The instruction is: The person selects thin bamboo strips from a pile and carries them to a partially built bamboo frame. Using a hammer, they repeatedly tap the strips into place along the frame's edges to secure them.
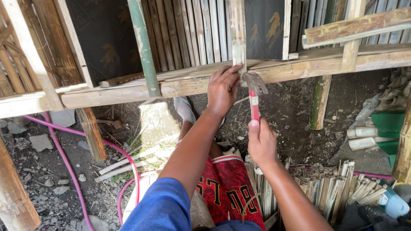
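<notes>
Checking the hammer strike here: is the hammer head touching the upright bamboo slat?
Cannot tell. In the head view the hammer head overlaps the slat's lower end beside the left hand, but no contact or gap shows.

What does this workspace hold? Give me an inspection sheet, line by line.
Surface: bare dirt ground with stones.
Job's things: red-handled metal hammer at the horizontal bamboo rail; upright bamboo slat.
Clutter: pile of split bamboo strips; green plastic piece.
Hands: left hand with fingers pressed on the rail by the slat; right hand gripping the hammer handle.
Cables: pink hose on the ground.
Surroundings: dark panels behind bamboo slats.
</notes>
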